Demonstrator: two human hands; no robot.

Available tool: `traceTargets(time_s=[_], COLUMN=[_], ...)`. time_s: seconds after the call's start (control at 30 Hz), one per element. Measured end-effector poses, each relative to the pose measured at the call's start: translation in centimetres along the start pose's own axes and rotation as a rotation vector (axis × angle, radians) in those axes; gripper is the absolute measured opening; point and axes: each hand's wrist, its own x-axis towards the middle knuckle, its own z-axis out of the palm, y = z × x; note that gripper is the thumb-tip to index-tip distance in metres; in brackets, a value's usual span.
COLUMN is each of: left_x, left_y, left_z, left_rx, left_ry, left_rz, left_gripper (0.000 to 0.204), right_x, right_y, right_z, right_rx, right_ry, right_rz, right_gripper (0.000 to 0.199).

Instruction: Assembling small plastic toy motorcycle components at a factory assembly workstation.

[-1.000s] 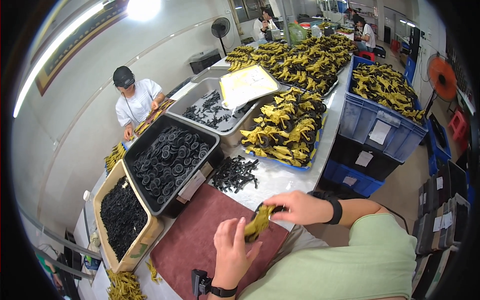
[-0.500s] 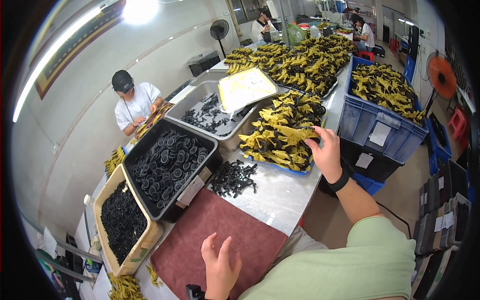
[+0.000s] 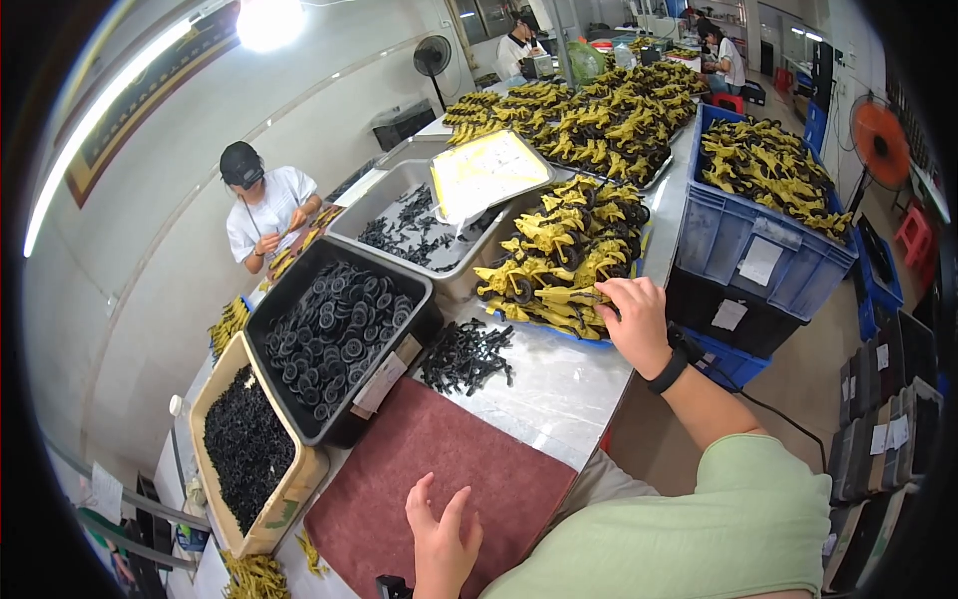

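My right hand [image 3: 637, 314] is at the near right edge of a pile of yellow toy motorcycles with black wheels [image 3: 559, 235]. Its fingers pinch the end of one toy motorcycle [image 3: 571, 297], which lies level on top of the pile. Under the pile the rim of a blue tray [image 3: 559, 331] shows. Over a dark red mat [image 3: 429, 439] hovers my left hand [image 3: 443, 529], fingers spread and holding nothing. Small black plastic parts [image 3: 467, 356] lie heaped on the metal tabletop between mat and pile.
A black bin of small wheels [image 3: 344, 339] and a cream bin of tiny black parts [image 3: 249, 449] stand left. Behind is a grey tub [image 3: 399, 215] with a white tray [image 3: 491, 178] across it. A blue crate [image 3: 768, 235] of toys stands right. A co-worker [image 3: 267, 210] sits across.
My right hand has moved down and slightly left, lowering the toy motorcycle onto the pile. My left hand stays nearly still over the mat.
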Motion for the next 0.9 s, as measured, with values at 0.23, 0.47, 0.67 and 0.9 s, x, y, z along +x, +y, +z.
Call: traceTargets(time_s=[0.23,0.47,0.67,0.9], left_x=[-0.1,-1.0,-2.8,-8.9], left_y=[-0.1,-0.5,-0.3,-13.6], left_z=[0.1,-0.4,-0.8,8.6], left_rx=[-0.013,-0.012,0.003,1.176], left_ry=[-0.018,-0.048,-0.095,-0.300], left_rz=[-0.002,-0.022,-0.067,-0.644], left_gripper=[0.040,0.037,0.032,0.041], right_x=[-0.2,-0.2,0.4,3.0], right_y=[-0.6,-1.8,-4.8,-13.3], right_z=[-0.8,-1.6,-5.0,-14.5], right_rx=[-0.034,-0.084,0.322,1.084], right_ry=[-0.067,-0.038,0.098,0.038], right_rz=[0.015,-0.053,-0.103,-1.016], right_gripper=[0.039,0.037,0.033,0.015])
